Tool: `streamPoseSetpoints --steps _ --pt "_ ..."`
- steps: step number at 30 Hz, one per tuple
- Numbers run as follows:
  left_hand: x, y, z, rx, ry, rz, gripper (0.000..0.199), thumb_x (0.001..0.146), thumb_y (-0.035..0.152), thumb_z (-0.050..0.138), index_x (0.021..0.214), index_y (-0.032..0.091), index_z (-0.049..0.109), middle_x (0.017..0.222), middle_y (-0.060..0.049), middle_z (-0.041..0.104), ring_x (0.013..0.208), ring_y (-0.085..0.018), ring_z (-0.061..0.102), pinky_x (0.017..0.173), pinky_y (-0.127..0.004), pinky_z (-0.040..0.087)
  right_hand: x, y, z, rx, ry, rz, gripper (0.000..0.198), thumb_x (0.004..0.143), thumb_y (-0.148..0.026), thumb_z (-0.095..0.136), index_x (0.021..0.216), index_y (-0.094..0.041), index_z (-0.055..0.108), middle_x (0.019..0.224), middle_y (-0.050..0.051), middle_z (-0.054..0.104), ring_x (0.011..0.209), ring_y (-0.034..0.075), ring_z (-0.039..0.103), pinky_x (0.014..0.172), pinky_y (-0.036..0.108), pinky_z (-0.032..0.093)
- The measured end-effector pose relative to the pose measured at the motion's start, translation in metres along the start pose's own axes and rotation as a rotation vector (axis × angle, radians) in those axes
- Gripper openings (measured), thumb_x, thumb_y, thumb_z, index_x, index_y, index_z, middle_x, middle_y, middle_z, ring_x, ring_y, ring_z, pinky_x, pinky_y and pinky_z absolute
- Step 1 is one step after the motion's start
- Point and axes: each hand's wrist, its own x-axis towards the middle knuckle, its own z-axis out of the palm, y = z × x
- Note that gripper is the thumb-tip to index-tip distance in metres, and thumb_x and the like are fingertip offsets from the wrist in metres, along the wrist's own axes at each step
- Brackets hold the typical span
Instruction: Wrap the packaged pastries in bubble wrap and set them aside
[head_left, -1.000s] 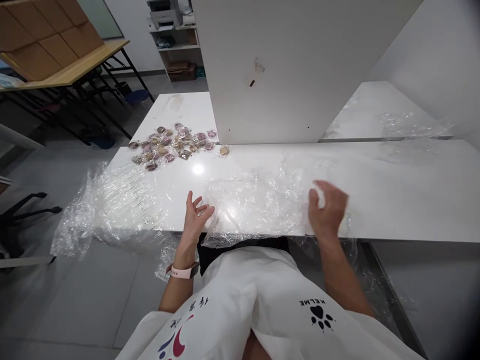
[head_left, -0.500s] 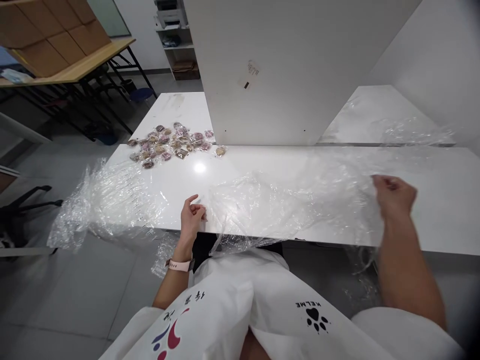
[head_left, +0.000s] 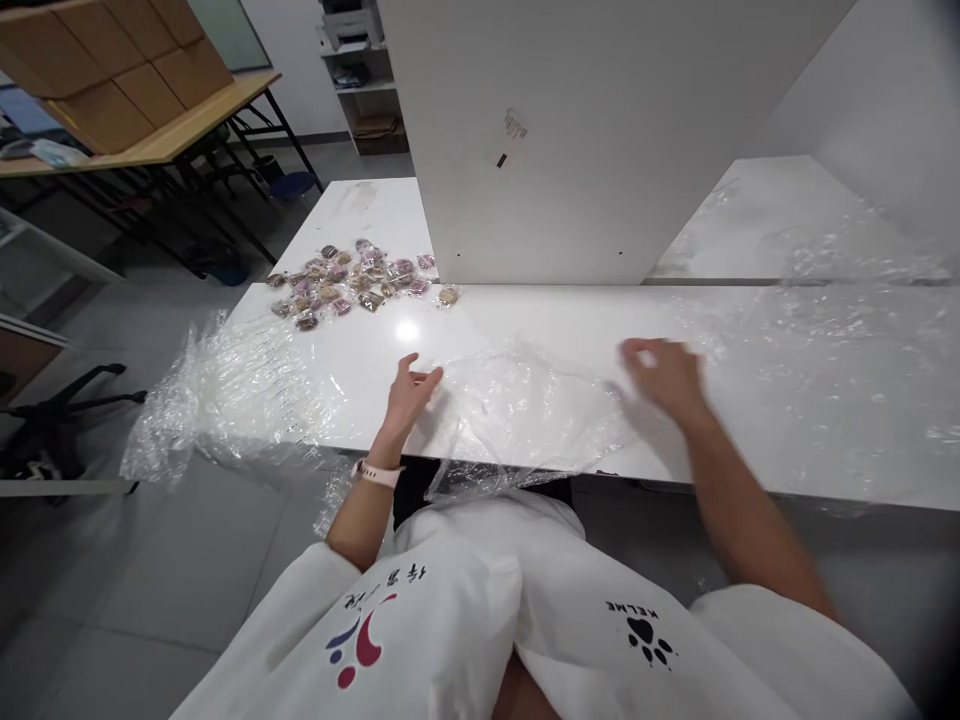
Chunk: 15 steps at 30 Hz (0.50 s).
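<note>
A crumpled clear plastic bag (head_left: 525,405) lies on the white table in front of me, its near part hanging over the front edge. My left hand (head_left: 411,395) is at the bag's left side, fingers apart and nothing seen in them. My right hand (head_left: 664,375) is over the table just beyond the bag's right side. Motion blurs its bent fingers, so I cannot make out whether they hold anything. Farther right, a loose clear plastic sheet (head_left: 847,390) is spread over the tabletop.
Several small wrapped pieces (head_left: 352,280) lie at the back left of the table (head_left: 525,315). A stack of clear plastic bags (head_left: 247,385) hangs over its left front edge. An upright white panel (head_left: 585,150) stands behind. Cardboard boxes (head_left: 120,80) sit on a wooden table (head_left: 187,125).
My right hand has moved left towards the bag, and the plastic it held now lies at the right. My left hand has shifted slightly up and right, its fingers more spread.
</note>
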Motion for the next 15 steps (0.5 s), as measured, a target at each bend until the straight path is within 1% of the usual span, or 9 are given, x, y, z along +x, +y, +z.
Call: streamPoseSetpoints --steps 1,3,5,6,8,10,11,13,15 --pt "0.006 0.004 0.006 -0.008 -0.093 -0.021 0.080 0.078 0.041 0.077 0.146 0.018 0.043 0.107 -0.014 0.067 0.079 -0.018 0.065 0.069 -0.032 0.051 -0.002 -0.020 0.027 0.022 -0.068 -0.025 0.045 0.090 -0.057 0.052 0.101 -0.020 0.076 0.096 0.012 0.073 0.090 0.029 0.066 0.090 0.055 0.047" --pt "0.015 0.015 0.014 -0.081 -0.314 -0.050 0.082 0.075 0.027 0.079 0.147 0.018 0.042 0.104 -0.013 0.068 0.072 -0.015 0.063 0.066 -0.030 0.050 -0.005 -0.055 0.067 0.195 -0.270 -0.087 0.039 0.087 -0.053 0.061 0.103 -0.021 0.076 0.088 0.008 0.073 0.075 0.021 0.064 0.076 0.041 0.052" --pt "0.017 0.028 0.013 -0.213 -0.477 0.023 0.081 0.072 0.018 0.078 0.146 0.021 0.045 0.105 -0.011 0.069 0.069 -0.011 0.061 0.065 -0.027 0.050 -0.008 -0.083 0.079 0.437 -0.374 -0.178 0.038 0.088 -0.051 0.060 0.109 -0.022 0.075 0.085 0.005 0.070 0.063 0.015 0.057 0.062 0.031 0.049" --pt "0.015 0.034 0.009 -0.287 -0.499 0.113 0.080 0.072 0.017 0.077 0.146 0.024 0.046 0.107 -0.009 0.069 0.068 -0.010 0.060 0.064 -0.026 0.050 -0.009 -0.092 0.074 0.548 -0.340 -0.229 0.038 0.089 -0.050 0.059 0.112 -0.024 0.074 0.084 0.004 0.069 0.059 0.013 0.053 0.057 0.028 0.046" --pt "0.009 0.044 -0.009 -0.401 -0.409 0.357 0.075 0.074 0.018 0.077 0.143 0.031 0.049 0.110 -0.005 0.069 0.067 -0.007 0.057 0.063 -0.024 0.050 -0.009 -0.103 0.050 0.677 -0.094 -0.317 0.037 0.091 -0.048 0.059 0.118 -0.027 0.071 0.084 0.002 0.066 0.056 0.010 0.046 0.051 0.025 0.040" --pt "0.005 0.048 -0.029 -0.434 -0.232 0.574 0.068 0.077 0.020 0.076 0.139 0.036 0.053 0.110 -0.002 0.068 0.067 -0.007 0.055 0.061 -0.022 0.050 -0.008 -0.102 0.020 0.684 0.219 -0.338 0.036 0.091 -0.045 0.062 0.122 -0.029 0.069 0.083 0.001 0.063 0.055 0.009 0.041 0.049 0.025 0.038" --pt "0.005 0.046 -0.037 -0.425 -0.159 0.640 0.065 0.078 0.021 0.075 0.137 0.037 0.055 0.109 -0.002 0.067 0.067 -0.007 0.054 0.061 -0.021 0.050 -0.006 -0.097 0.007 0.656 0.330 -0.321 0.036 0.091 -0.044 0.062 0.123 -0.029 0.069 0.081 0.000 0.061 0.053 0.009 0.038 0.049 0.025 0.037" --pt "0.011 0.035 -0.045 -0.374 -0.075 0.673 0.061 0.079 0.022 0.074 0.135 0.036 0.057 0.109 -0.002 0.066 0.067 -0.007 0.053 0.060 -0.021 0.050 0.001 -0.082 -0.008 0.554 0.392 -0.247 0.038 0.091 -0.045 0.062 0.126 -0.030 0.066 0.079 -0.001 0.059 0.050 0.008 0.035 0.049 0.026 0.037" --pt "0.023 0.018 -0.042 -0.272 -0.058 0.608 0.060 0.079 0.020 0.072 0.135 0.033 0.058 0.108 -0.003 0.065 0.066 -0.007 0.054 0.061 -0.022 0.050 0.008 -0.064 -0.008 0.368 0.326 -0.161 0.042 0.092 -0.048 0.059 0.129 -0.029 0.064 0.078 0.000 0.060 0.050 0.009 0.038 0.054 0.029 0.042"
